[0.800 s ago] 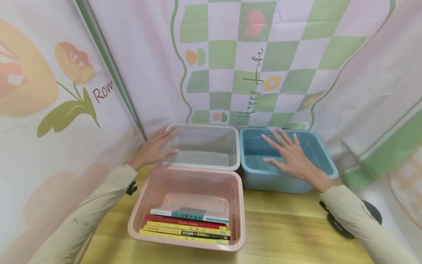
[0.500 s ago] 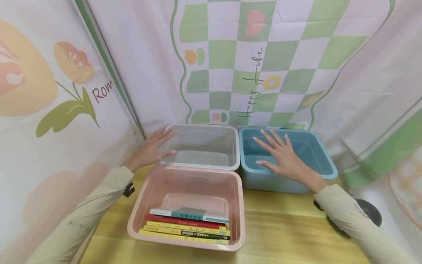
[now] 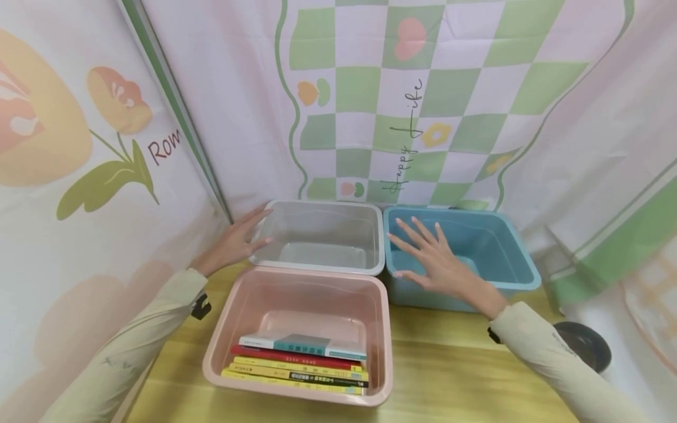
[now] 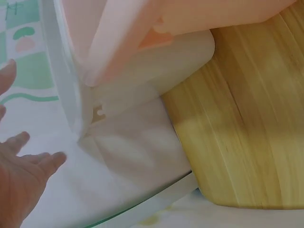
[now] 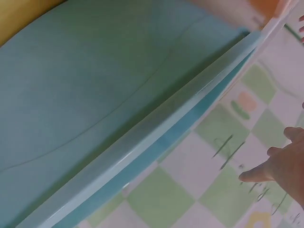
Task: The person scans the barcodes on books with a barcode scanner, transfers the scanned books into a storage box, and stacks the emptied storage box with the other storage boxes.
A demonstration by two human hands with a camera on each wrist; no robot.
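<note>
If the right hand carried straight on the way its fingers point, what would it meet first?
Probably the checkered curtain: the right hand points forward and leftward, seemingly above the bins. Depth is unclear, though; on a lower line it could meet the grey bin first.

"Happy Life" on checked cloth (image 3: 407,111), "Rom" on flowered cloth (image 3: 106,235), print on book spines (image 3: 298,365) illegible
</note>
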